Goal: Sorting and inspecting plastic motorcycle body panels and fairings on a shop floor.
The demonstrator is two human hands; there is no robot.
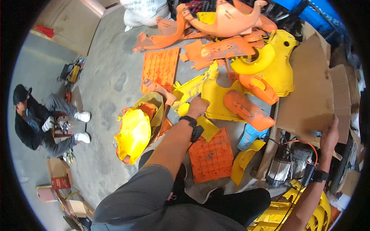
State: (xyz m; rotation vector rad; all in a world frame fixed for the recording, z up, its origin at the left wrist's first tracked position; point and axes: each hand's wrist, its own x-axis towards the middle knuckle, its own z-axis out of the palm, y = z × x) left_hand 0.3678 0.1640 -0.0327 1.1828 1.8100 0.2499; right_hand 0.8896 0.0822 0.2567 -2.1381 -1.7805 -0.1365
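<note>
My left hand reaches into a heap of yellow and orange plastic panels. Its fingers are closed at the left edge of a yellow plastic panel; the fingertips are partly hidden. A smaller yellow strip lies just below that wrist. On the right, my right hand grips the lower edge of a large brown cardboard sheet, tilted upright beside the heap. An orange oblong cover rests against the yellow panel. An orange square ribbed panel lies on the floor nearer to me.
Curved orange shells pile up at the back. Yellow covers are stacked at left centre. Metal motors with cables stand below the cardboard. More yellow parts lie by my right forearm. Another person sits low at far left.
</note>
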